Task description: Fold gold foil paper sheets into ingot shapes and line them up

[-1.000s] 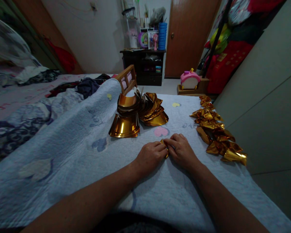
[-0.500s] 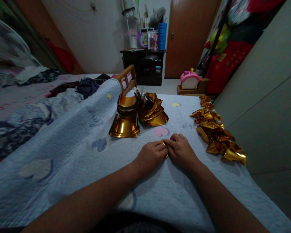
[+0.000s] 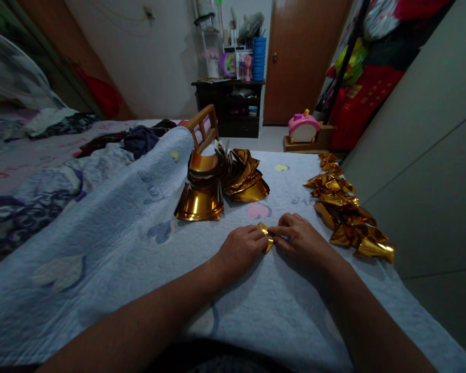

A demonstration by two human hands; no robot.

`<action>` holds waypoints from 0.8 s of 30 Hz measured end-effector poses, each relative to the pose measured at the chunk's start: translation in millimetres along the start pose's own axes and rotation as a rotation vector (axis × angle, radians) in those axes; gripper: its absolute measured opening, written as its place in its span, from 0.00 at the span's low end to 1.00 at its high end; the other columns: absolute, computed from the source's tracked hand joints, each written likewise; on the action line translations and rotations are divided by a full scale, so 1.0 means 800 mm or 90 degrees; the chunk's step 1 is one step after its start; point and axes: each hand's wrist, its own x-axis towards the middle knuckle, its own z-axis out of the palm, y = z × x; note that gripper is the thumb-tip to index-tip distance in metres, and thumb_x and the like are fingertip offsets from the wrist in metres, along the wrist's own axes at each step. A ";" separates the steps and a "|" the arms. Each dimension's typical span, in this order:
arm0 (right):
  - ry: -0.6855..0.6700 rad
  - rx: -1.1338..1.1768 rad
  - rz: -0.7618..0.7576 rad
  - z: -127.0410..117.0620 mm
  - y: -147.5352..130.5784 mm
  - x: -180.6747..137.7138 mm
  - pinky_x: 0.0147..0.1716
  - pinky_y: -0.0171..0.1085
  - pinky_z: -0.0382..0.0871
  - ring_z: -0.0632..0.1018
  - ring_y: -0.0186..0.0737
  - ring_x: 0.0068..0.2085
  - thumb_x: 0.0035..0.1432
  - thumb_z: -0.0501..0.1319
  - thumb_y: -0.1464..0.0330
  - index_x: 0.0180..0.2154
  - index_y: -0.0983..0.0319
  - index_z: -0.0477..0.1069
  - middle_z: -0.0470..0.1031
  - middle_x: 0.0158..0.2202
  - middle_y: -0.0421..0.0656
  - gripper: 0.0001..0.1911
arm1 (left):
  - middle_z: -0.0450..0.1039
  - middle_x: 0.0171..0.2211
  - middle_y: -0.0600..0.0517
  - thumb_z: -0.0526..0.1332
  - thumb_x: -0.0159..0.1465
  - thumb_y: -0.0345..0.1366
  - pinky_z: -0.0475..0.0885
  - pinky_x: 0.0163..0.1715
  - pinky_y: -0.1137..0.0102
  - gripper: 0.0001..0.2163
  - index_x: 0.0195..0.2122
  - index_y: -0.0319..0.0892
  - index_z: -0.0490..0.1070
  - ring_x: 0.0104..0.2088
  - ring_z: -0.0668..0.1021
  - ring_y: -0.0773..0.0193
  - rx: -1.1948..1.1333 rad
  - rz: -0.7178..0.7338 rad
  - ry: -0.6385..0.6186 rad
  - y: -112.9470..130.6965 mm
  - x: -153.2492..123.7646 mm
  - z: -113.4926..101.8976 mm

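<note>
A small folded piece of shiny gold foil (image 3: 269, 245) lies on the quilt in front of me, mostly covered by fingers. My left hand (image 3: 244, 250) is closed over its left side and presses it down. On the other side, my right hand (image 3: 300, 237) has its thumb and index fingertips at the foil's right edge, in a loose pinch. Beyond my hands is a fanned stack of curved gold foil sheets (image 3: 200, 201). To the right, a row of folded, crumpled gold foil pieces (image 3: 344, 210) runs along the quilt's edge.
A pale blue quilt (image 3: 140, 259) with heart shapes covers the surface and rises on the left. Several clothes (image 3: 140, 140) are heaped beyond it. A pale cabinet (image 3: 423, 155) borders the right side. A pink toy (image 3: 304, 128) and a dark shelf unit (image 3: 229, 111) stand at the back.
My right hand has shifted slightly right, its index finger and thumb now spread farther apart. More of the gold foil shows between the hands. The left hand stays in place.
</note>
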 end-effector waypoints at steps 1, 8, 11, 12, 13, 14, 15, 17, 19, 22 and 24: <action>-0.008 -0.003 -0.002 -0.003 0.001 -0.001 0.42 0.43 0.64 0.72 0.45 0.40 0.64 0.62 0.69 0.49 0.52 0.81 0.74 0.40 0.48 0.14 | 0.80 0.41 0.49 0.60 0.71 0.32 0.77 0.43 0.63 0.07 0.44 0.40 0.77 0.44 0.80 0.58 0.002 -0.001 -0.007 0.000 0.000 0.000; -0.065 0.016 -0.002 -0.021 0.006 -0.006 0.44 0.44 0.68 0.74 0.46 0.42 0.61 0.62 0.71 0.49 0.51 0.82 0.74 0.41 0.48 0.17 | 0.80 0.41 0.49 0.62 0.69 0.33 0.77 0.42 0.62 0.05 0.43 0.39 0.76 0.44 0.80 0.57 0.005 -0.009 -0.018 0.000 0.001 -0.001; -0.074 0.027 -0.006 -0.025 0.008 -0.007 0.45 0.45 0.68 0.75 0.46 0.43 0.62 0.61 0.70 0.49 0.51 0.82 0.75 0.42 0.49 0.17 | 0.80 0.42 0.50 0.63 0.69 0.33 0.77 0.43 0.61 0.05 0.43 0.40 0.76 0.45 0.80 0.56 0.001 -0.008 -0.015 0.000 0.000 -0.002; -0.073 0.033 -0.008 -0.025 0.009 -0.008 0.46 0.45 0.68 0.75 0.46 0.43 0.62 0.61 0.70 0.48 0.51 0.82 0.75 0.42 0.49 0.16 | 0.80 0.42 0.50 0.63 0.69 0.33 0.77 0.43 0.62 0.05 0.43 0.40 0.76 0.44 0.80 0.56 0.000 -0.007 -0.015 0.000 0.000 -0.002; -0.070 0.038 -0.010 -0.026 0.010 -0.008 0.46 0.45 0.69 0.75 0.46 0.43 0.62 0.61 0.69 0.47 0.52 0.83 0.76 0.43 0.49 0.15 | 0.80 0.41 0.50 0.62 0.69 0.33 0.77 0.43 0.62 0.05 0.43 0.40 0.76 0.44 0.80 0.57 0.001 -0.006 -0.013 0.000 0.000 -0.001; -0.067 0.043 -0.012 -0.026 0.010 -0.009 0.46 0.45 0.69 0.75 0.46 0.43 0.62 0.61 0.69 0.45 0.53 0.83 0.76 0.42 0.49 0.14 | 0.80 0.41 0.50 0.62 0.69 0.33 0.77 0.42 0.62 0.05 0.44 0.40 0.76 0.44 0.80 0.57 0.004 -0.007 -0.010 0.000 0.000 -0.001; -0.065 0.046 -0.014 -0.025 0.011 -0.009 0.46 0.45 0.68 0.75 0.46 0.43 0.62 0.61 0.69 0.43 0.54 0.84 0.76 0.42 0.49 0.13 | 0.80 0.41 0.49 0.61 0.70 0.33 0.78 0.42 0.62 0.06 0.45 0.40 0.76 0.43 0.80 0.57 0.007 -0.008 -0.006 0.000 -0.001 -0.001; -0.057 0.055 -0.021 -0.022 0.012 -0.008 0.45 0.45 0.68 0.75 0.46 0.42 0.63 0.59 0.69 0.38 0.58 0.84 0.77 0.41 0.49 0.13 | 0.80 0.41 0.49 0.60 0.70 0.33 0.78 0.41 0.63 0.08 0.48 0.40 0.75 0.43 0.80 0.58 0.014 -0.007 0.007 -0.001 -0.001 0.001; -0.028 0.074 -0.022 -0.018 0.011 -0.006 0.46 0.45 0.68 0.75 0.46 0.42 0.63 0.58 0.70 0.36 0.61 0.83 0.77 0.40 0.49 0.13 | 0.80 0.41 0.50 0.60 0.70 0.33 0.78 0.42 0.62 0.09 0.50 0.41 0.75 0.44 0.80 0.57 0.022 0.002 0.021 -0.001 -0.001 0.004; 0.034 0.108 -0.015 -0.008 0.005 -0.001 0.49 0.46 0.67 0.74 0.47 0.46 0.62 0.57 0.73 0.45 0.62 0.80 0.76 0.43 0.50 0.14 | 0.81 0.43 0.50 0.61 0.70 0.34 0.78 0.43 0.61 0.09 0.49 0.41 0.75 0.44 0.80 0.56 0.036 0.016 0.026 -0.002 -0.001 0.006; 0.026 0.107 -0.019 -0.003 -0.001 0.002 0.49 0.45 0.66 0.73 0.46 0.45 0.62 0.57 0.73 0.49 0.61 0.78 0.75 0.43 0.49 0.16 | 0.80 0.44 0.49 0.60 0.70 0.34 0.78 0.44 0.61 0.08 0.48 0.40 0.75 0.45 0.80 0.56 0.042 0.016 0.025 -0.002 -0.001 0.007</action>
